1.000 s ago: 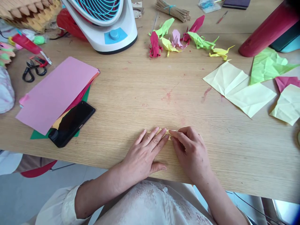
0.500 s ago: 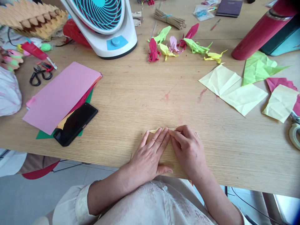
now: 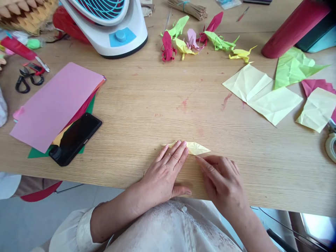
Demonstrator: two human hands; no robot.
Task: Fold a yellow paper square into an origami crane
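Left hand (image 3: 164, 173) lay flat, fingertips pinning the yellow folded paper (image 3: 197, 148), right hand (image 3: 223, 178) open and empty just short of it; paper was only a narrow pointed flat shape, seemingly mid-fold, finished paper figures (image 3: 199, 43) lying well beyond both hands

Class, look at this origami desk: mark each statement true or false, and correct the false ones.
1. The left hand presses flat on the folded yellow paper. True.
2. The right hand lifts that paper off the wooden table. False: it rests open on the table beside the paper, holding nothing.
3. A black phone lies partly on the stack of coloured sheets. True.
4. The scissors lie beside the right hand. False: they lie at the far left, beyond the stack.
5. The folded paper figures are all one colour. False: red, green, yellow and pink show.
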